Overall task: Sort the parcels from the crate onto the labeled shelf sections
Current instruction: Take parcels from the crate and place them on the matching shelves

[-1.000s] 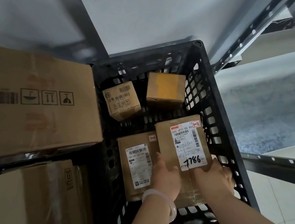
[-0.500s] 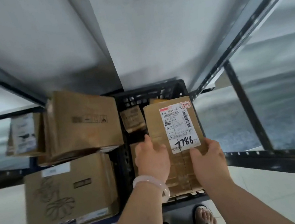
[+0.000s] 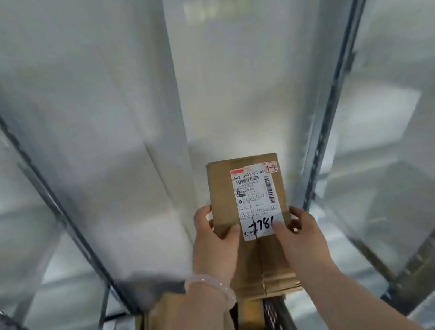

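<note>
The parcel (image 3: 259,258) is hanging in the air between both hands, above the crate (image 3: 274,325), which is showing just under the wrists. It is a flat, oblong cardboard box with a taped middle seam and a white label (image 3: 257,201) facing the camera.

The left hand (image 3: 214,240) is gripping the left edge, with the thumb lying flat on the face just beside the label and the fingers curling round the edge. The right hand (image 3: 300,234) is mirroring it on the right edge, its thumb pressing on the label's near corner and covering the end of a penned number. I cannot tell how the fingers behind are lying.

It is looking light and stiff, since neither hand is straining and the face is not bowing. The card should be giving good friction, the tape and label less. The long edges seem the best places to hold. I cannot judge whether the contents are fragile.

Beyond the fingertips, grey shelf posts (image 3: 328,129) are blurring past and no section labels are readable. Beside the left wrist, which is wearing a pale bracelet (image 3: 213,283), brown boxes (image 3: 162,326) are sitting.
</note>
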`<action>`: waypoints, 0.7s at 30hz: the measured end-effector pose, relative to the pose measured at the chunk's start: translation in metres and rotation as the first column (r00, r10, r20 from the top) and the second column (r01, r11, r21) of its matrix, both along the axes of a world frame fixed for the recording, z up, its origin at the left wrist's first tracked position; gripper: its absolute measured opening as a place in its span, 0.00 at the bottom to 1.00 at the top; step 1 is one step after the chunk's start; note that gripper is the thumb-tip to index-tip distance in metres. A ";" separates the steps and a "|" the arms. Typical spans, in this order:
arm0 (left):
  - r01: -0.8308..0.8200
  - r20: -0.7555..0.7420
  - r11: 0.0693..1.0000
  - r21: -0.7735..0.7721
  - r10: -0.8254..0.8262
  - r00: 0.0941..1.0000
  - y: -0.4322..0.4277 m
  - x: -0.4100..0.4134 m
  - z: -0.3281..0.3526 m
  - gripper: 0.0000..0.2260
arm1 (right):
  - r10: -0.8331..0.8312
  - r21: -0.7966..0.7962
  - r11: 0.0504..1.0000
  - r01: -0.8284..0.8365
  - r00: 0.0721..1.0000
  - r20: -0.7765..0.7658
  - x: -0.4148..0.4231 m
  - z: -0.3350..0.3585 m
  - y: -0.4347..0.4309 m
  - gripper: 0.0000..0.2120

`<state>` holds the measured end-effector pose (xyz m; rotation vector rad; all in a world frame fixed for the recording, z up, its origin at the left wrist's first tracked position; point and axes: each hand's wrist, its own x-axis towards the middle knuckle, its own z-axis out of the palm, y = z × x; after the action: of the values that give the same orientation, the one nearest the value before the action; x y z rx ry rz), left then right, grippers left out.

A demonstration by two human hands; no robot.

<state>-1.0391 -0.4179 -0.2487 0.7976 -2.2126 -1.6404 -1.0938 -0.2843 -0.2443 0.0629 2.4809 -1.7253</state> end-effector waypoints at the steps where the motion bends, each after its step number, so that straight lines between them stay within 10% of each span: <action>1: -0.004 -0.059 0.999 -0.046 0.001 0.998 0.001 0.007 0.031 0.23 | 0.024 -0.024 0.999 -0.026 0.997 -0.067 0.004 0.031 0.002 0.20; 10: -0.154 -0.509 0.939 -0.307 -0.025 0.860 0.065 0.094 0.237 0.29 | 0.137 -0.160 0.955 -0.249 0.851 -0.507 0.079 0.244 0.081 0.12; 21: -0.127 -0.629 0.919 -0.374 -0.151 0.762 0.190 0.154 0.306 0.31 | 0.003 -0.286 0.929 -0.236 0.776 -0.631 0.151 0.299 0.216 0.18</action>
<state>-0.8848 -0.2284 0.0570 0.0619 -1.9113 -1.1457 -0.9430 -0.0682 0.0552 -0.8201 2.4035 -2.3948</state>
